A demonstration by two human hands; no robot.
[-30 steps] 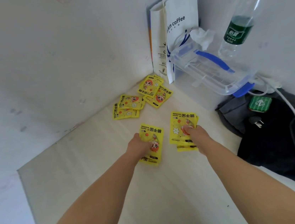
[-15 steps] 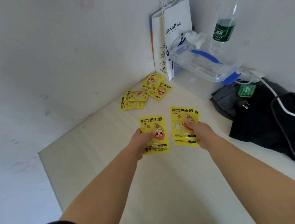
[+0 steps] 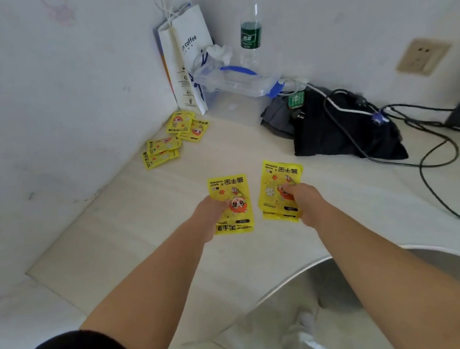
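Note:
My left hand (image 3: 210, 215) holds a yellow hand-warmer packet (image 3: 232, 187) with a red cartoon face, above the pale wooden desk (image 3: 141, 214). My right hand (image 3: 302, 198) holds a small stack of the same yellow packets (image 3: 277, 180), two edges showing at its lower end. Both hands have the thumb on top of the packet and the other fingers hidden beneath. Several more yellow packets (image 3: 173, 139) lie loose in the far corner by the wall.
A white paper coffee bag (image 3: 187, 52) stands in the corner beside a clear plastic box with blue clips (image 3: 237, 82) and a water bottle (image 3: 250, 26). Dark cloth (image 3: 333, 129) and cables (image 3: 429, 155) cover the right side. The desk's curved front edge (image 3: 335, 260) is near me.
Both hands have drawn back from the corner toward me, carrying their packets along. The view has widened to the right, showing the cables and wall socket.

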